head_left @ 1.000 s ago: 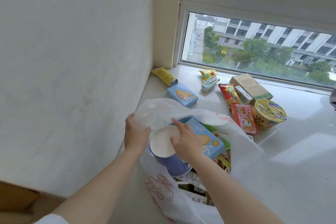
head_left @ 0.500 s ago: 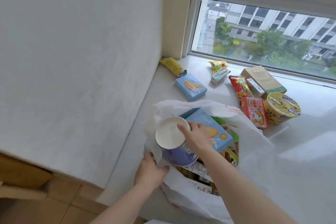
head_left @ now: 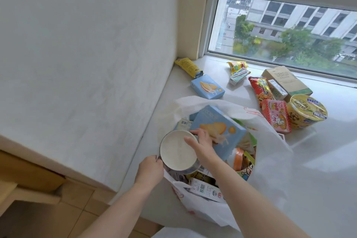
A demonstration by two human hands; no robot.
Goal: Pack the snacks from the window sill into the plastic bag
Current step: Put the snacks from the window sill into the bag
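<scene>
Plastic bag [head_left: 270,160]: white, standing open on the window sill [head_left: 318,160], already crowded with packets; every place below is given relative to it.
Right hand [head_left: 202,145]: over the bag's mouth, its grip closed on the cup's rim, thumb on the white lid.
Cup [head_left: 178,150]: round, white-lidded and blue-sided, tilted at the bag's left edge, partly inside.
Left hand [head_left: 150,168]: at the bag's near left edge, its grip pinching the plastic just beside the cup.
Large blue biscuit box [head_left: 218,131]: inside the bag, slanting up out of the mouth, touching the right hand.
Small blue biscuit box [head_left: 207,87]: on the sill just beyond the bag.
Yellow packet [head_left: 188,67]: further beyond, in the corner by the wall.
Pink box [head_left: 276,116]: just right of the bag, touching it.
Noodle bowl [head_left: 307,111]: right of the pink box.
Red packet [head_left: 259,88]: beyond the pink box.
Brown carton [head_left: 286,80]: beyond-right, near the window.
</scene>
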